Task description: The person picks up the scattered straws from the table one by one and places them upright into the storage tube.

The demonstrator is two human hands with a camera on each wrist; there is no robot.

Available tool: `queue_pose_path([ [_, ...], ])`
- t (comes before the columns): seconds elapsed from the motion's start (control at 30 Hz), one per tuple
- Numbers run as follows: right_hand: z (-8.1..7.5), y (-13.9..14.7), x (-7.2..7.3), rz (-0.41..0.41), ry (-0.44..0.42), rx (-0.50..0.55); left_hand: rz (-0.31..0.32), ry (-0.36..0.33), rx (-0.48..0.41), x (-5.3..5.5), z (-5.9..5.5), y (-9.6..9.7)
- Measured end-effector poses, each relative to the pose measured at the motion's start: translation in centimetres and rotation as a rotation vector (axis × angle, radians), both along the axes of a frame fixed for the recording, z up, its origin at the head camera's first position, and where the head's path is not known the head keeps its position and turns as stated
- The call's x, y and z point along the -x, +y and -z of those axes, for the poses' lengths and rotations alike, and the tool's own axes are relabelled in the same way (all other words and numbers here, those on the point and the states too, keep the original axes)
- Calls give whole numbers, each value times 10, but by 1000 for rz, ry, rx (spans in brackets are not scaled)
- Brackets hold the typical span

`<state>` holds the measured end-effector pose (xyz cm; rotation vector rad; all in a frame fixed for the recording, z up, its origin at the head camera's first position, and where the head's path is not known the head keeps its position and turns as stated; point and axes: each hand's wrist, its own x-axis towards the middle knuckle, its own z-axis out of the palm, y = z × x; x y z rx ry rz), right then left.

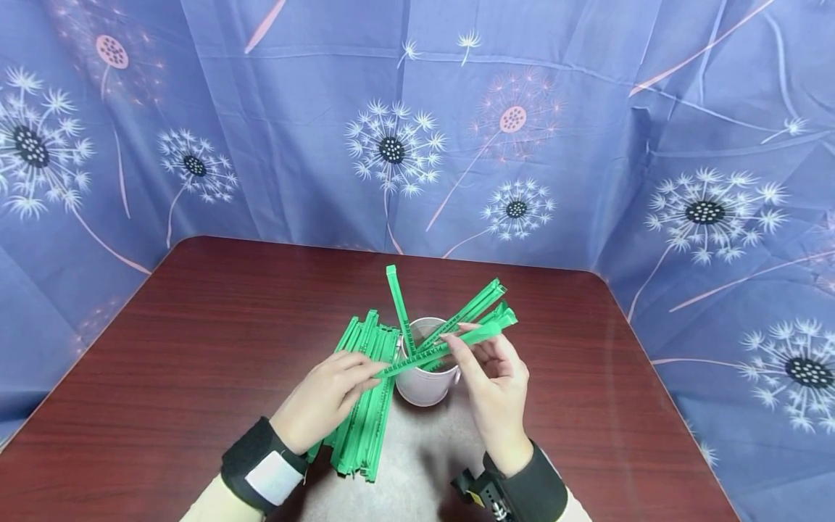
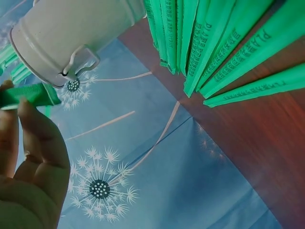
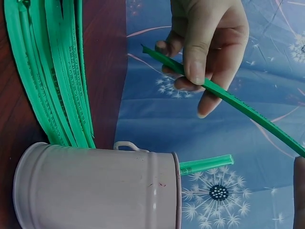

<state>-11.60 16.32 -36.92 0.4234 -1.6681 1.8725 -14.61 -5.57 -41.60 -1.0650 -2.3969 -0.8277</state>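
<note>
Between both hands, a green paper-wrapped straw [image 1: 430,353] slants across the mouth of a small white pail [image 1: 424,390]. My left hand [image 1: 329,395] pinches its lower left end between thumb and fingers. Near its upper right end, my right hand [image 1: 497,388] grips it with thumb and fingertips. Several similar wrapped straws [image 1: 466,310] stand leaning in the pail, one [image 1: 399,301] tilted to the left. To the pail's left lies a thick pile of green wrapped straws [image 1: 365,428], printed with dark lettering, partly covered by the left hand.
The dark red wood-grain table [image 1: 215,348] has a pale grey patch [image 1: 411,464] in front of the pail. A blue curtain [image 1: 293,145] printed with dandelions hangs around the table's back and sides. The pail has small loop handles [image 2: 83,62] at its sides.
</note>
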Motion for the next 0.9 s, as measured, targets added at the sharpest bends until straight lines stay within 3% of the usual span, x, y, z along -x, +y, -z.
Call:
queue_pose_path([
  [0.13,-1,1,-1,2,5,-12,22,-28,-2,0,1,1],
  [0.33,-4,8,0,11,35,34,-26,-146,-18,2,2,-1],
  [0.47,-9,15,1,77,50,62,-100,-273,22,4,7,-3],
  [0.6,-14,23,2,168,93,105,-243,-389,143,6,17,-8],
  [0.7,-17,29,6,196,145,160,-349,-423,238,7,25,-14],
  [0.8,-20,34,10,228,175,194,-395,-458,295,8,29,-20],
  [0.9,-20,41,13,272,180,200,-392,-518,329,11,32,-23],
])
